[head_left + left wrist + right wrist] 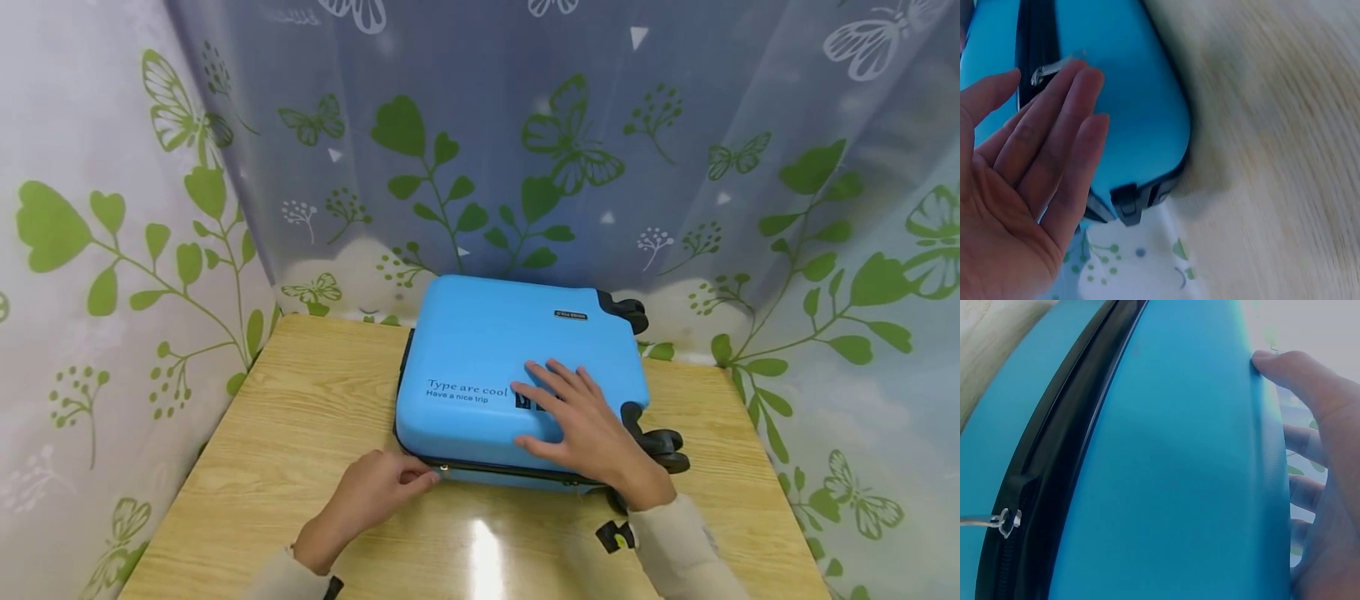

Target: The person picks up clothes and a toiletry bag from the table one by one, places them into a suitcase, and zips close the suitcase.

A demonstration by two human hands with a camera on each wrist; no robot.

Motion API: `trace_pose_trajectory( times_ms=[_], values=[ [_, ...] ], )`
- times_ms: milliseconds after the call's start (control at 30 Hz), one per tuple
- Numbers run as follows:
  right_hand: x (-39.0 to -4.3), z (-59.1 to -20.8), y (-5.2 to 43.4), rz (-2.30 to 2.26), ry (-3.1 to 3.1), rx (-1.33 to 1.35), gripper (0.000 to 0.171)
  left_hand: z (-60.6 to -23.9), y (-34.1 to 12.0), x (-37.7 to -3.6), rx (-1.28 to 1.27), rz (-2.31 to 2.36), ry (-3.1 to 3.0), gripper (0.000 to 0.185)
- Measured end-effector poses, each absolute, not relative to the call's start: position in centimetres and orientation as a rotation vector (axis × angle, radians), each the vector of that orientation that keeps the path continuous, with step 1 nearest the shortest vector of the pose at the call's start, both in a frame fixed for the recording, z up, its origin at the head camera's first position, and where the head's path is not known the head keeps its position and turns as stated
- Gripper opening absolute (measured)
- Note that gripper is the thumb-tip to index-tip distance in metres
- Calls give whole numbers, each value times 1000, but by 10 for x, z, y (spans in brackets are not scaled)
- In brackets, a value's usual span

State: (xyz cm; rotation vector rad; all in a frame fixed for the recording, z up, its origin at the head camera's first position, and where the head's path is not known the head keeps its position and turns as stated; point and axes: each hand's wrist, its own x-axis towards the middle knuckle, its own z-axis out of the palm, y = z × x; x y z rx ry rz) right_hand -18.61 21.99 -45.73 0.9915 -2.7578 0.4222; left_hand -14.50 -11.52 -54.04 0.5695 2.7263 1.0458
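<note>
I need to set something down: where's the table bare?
The table is bare left of the blue suitcase, toward the patterned cloth. A narrower strip lies right of its black wheels. Crowded: the suitcase's near side, left hand by the zipper, right hand on top.

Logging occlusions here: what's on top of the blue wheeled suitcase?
The right hand rests on the suitcase, which bears printed lettering and a small nameplate. The hand partly covers a dark patch; what lies under its palm cannot be seen.

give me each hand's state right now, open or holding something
Left hand: open, at the zipper pull; can't tell if touching it.
Right hand: open, spread on the blue suitcase.
</note>
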Motion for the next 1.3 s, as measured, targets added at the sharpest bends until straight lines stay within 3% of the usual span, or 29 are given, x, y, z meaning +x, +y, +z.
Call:
trace_pose_trajectory(
  times_ms=[567,967,1300],
  values=[
    [-182,-456,210,326,-2798,990,86,-568,-75,-132,367,983,3140,31],
    [-182,-459,213,281,-2849,1001,96,-582,-68,-128,438,852,3399,18],
    [-182,-459,213,288,-2846,999,96,-588,-65,-127,516,834,3445,23]
  ],
)
